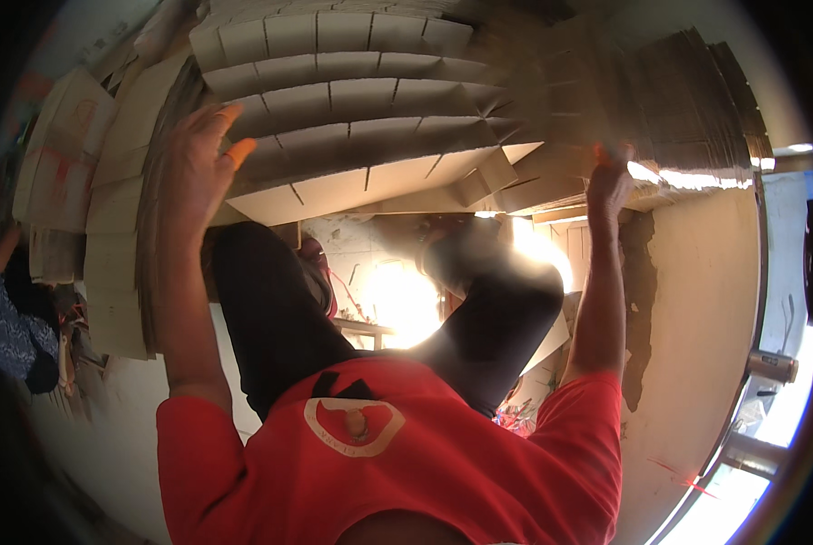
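Note:
My left hand (pixel 198 163) is raised with its fingers spread, holding nothing, just at the left edge of a fanned pile of flattened cardboard boxes (pixel 352 109). My right hand (pixel 611 177) reaches up to the pile's right side, where it meets a second stack of brown cardboard sheets (pixel 688 100). That hand is blurred. Its fingers rest against a sheet edge, and I cannot tell whether they grip it. Below the hands I see my red shirt (pixel 397 454) and black trousers (pixel 270 309).
More flat cardboard stands stacked on the left (pixel 120 227). Another person's blue patterned sleeve (pixel 7 318) shows at the far left. A bright glare patch (pixel 397 300) lies between my legs. A tan wall (pixel 697 300) and a bright window frame (pixel 770 363) are on the right.

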The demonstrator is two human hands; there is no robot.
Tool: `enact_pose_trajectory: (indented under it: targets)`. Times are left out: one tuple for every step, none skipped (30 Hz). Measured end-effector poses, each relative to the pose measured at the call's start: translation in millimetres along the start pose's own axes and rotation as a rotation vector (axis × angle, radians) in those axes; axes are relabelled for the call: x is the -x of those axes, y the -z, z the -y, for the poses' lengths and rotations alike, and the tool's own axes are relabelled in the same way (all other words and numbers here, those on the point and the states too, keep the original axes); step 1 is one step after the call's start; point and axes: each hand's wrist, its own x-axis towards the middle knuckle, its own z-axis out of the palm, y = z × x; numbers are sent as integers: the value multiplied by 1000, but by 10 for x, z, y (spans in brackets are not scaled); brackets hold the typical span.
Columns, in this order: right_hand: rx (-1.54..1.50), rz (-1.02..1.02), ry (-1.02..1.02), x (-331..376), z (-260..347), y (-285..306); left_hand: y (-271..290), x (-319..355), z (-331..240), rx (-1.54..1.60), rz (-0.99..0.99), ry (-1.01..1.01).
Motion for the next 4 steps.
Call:
enact_pose_trajectory:
  targets:
    - [-117,-8,14,27,169,213,112,-9,-181,12,16,-2]
    - [-273,-144,135,-4,285,323,177,8,-382,24,31,-5]
    - [-433,-278,259,-40,414,421,148,70,-597,155,-24,79]
    - [-441,-250,425,-75,608,585,179,110,-583,146,-25,91]
